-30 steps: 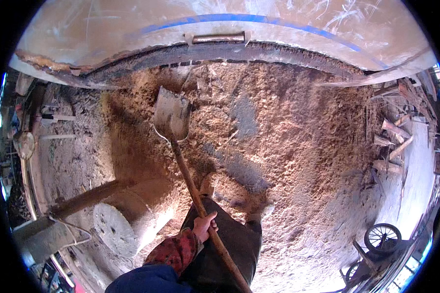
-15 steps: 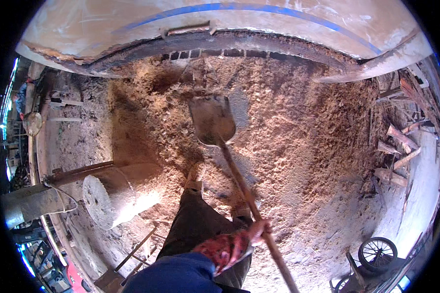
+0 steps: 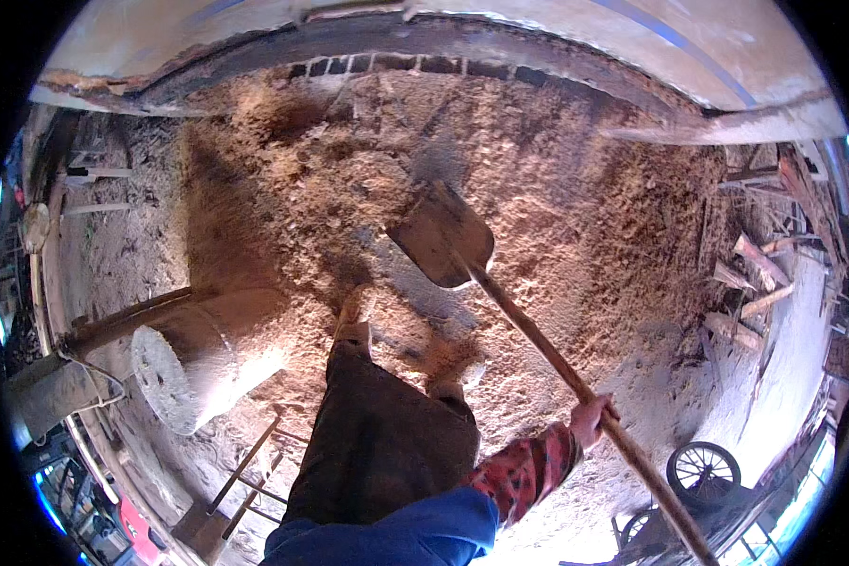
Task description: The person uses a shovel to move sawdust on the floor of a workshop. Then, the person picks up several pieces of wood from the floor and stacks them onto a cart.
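Observation:
My left hand (image 3: 590, 421), in a red patterned sleeve, reaches across to the right and is closed round the wooden handle of a shovel (image 3: 528, 330). The handle slants from the blade down to the lower right and leaves the picture there. The broad, flat shovel blade (image 3: 443, 236) is dark and brownish, with no heap on it. It is over loose brown sawdust (image 3: 575, 245), just right of a scraped grey strip; whether it touches the ground I cannot tell. My right hand is out of view. My legs and feet stand in the sawdust below the blade.
A thick pale cylinder (image 3: 165, 382) lies at the left beside a beam. A wooden frame (image 3: 245, 481) stands lower left. Broken wood (image 3: 750, 292) lies at the right, and a spoked wheel (image 3: 703, 472) lower right. A pale curved wall (image 3: 538, 24) closes the far side.
The shovel blade has swung to the right and turned, baring more of the grey strip at its left. My left hand has moved right, still round the handle. The whole view has shifted slightly.

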### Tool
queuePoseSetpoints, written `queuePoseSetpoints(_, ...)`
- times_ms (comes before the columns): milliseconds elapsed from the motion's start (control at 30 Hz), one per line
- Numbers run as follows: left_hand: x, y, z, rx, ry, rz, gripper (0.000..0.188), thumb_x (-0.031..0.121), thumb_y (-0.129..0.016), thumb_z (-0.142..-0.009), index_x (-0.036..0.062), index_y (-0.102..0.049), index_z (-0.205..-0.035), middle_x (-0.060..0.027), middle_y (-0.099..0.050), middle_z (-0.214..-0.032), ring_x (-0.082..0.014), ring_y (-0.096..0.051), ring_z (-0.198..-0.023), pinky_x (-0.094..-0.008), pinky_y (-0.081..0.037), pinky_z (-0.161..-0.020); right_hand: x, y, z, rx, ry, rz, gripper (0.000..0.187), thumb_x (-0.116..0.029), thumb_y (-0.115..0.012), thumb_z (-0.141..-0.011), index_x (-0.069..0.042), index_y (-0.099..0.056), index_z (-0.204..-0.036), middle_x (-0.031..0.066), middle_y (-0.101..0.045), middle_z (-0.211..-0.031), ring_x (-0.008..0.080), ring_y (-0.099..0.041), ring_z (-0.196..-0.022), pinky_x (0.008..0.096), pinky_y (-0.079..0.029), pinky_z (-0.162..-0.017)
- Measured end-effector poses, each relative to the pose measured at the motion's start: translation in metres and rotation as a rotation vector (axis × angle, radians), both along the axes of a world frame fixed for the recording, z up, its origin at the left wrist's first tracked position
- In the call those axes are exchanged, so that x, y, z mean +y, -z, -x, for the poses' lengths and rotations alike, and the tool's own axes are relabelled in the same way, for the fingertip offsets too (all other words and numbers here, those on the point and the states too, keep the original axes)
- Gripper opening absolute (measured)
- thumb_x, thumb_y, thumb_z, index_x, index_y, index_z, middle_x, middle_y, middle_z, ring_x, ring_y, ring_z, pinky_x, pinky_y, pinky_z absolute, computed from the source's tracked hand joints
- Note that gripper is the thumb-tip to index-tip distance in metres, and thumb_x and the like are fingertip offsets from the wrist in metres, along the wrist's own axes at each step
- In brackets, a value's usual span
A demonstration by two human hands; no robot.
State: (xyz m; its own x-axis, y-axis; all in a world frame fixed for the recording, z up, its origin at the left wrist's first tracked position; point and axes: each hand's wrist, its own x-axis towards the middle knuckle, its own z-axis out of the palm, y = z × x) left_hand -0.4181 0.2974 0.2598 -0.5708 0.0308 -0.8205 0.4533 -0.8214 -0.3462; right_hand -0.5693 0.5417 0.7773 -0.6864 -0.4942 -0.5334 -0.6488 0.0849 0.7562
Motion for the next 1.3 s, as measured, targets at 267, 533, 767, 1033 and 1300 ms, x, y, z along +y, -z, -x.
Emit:
queuePoseSetpoints(267, -0.265, 0.156, -0.175, -0.146, -0.314, 0.469, 0.025, 0.026, -0.055, -0.088, 0.0048, -0.056, -0.073, -0.008, -0.055, -0.066, -0.0186, -0.054, -0.062, -0.0316, -0.048, -0.06, -0.263, 0.229, -0.068, -0.395, -0.034, 0.641, 0.01, -0.002, -0.056, -0.067, -0.002, -0.047, -0.064, 0.0174, -0.052, -0.057, 0.04, -0.054, -0.06, 0.045, -0.04, -0.052)
queuePoseSetpoints(533, -0.374, 0.197, -0.355, -0.241, -0.357, 0.478, 0.022, 0.026, -0.066, -0.083, 0.0115, -0.053, -0.075, -0.0024, -0.049, -0.06, -0.0167, -0.051, -0.052, -0.0365, -0.048, -0.055, -0.307, 0.361, -0.24, -0.615, 0.132, 0.316, 0.039, -0.038, -0.074, -0.069, -0.006, -0.051, -0.067, 0.0147, -0.055, -0.055, 0.0376, -0.057, -0.056, 0.0478, -0.041, -0.051)
queuePoseSetpoints(767, -0.326, 0.197, -0.427, -0.447, 0.06, 0.369, 0.026, 0.029, -0.069, -0.081, 0.0118, -0.051, -0.076, -0.0004, -0.047, -0.057, -0.0159, -0.049, -0.048, -0.0325, -0.045, -0.046, -0.231, 0.401, -0.37, -0.747, 0.651, 0.244, 0.035, -0.041, -0.065, -0.077, -0.007, -0.062, -0.076, 0.0163, -0.062, -0.062, 0.0366, -0.062, -0.061, 0.0451, -0.049, -0.055)
queuePoseSetpoints(1033, -0.255, 0.209, -0.483, -0.654, 0.341, 0.388, 0.019, 0.017, -0.068, -0.078, 0.0086, -0.053, -0.071, -0.0022, -0.046, -0.056, -0.017, -0.046, -0.044, -0.0333, -0.043, -0.042, -0.131, 0.424, -0.482, -0.749, 0.756, 0.266, 0.026, -0.029, -0.051, -0.085, -0.008, -0.058, -0.071, 0.0166, -0.06, -0.058, 0.0363, -0.061, -0.055, 0.0487, -0.049, -0.051)
queuePoseSetpoints(1300, -0.15, 0.179, -0.46, -0.583, 0.449, 0.279, 0.021, 0.016, -0.069, -0.077, 0.007, -0.05, -0.075, -0.0044, -0.047, -0.058, -0.0184, -0.048, -0.045, -0.034, -0.044, -0.042, -0.011, 0.368, -0.51, -0.705, 0.915, 0.261, 0.022, -0.023, -0.051, -0.084, -0.006, -0.058, -0.071, 0.0154, -0.06, -0.059, 0.0344, -0.061, -0.055, 0.0465, -0.048, -0.049)
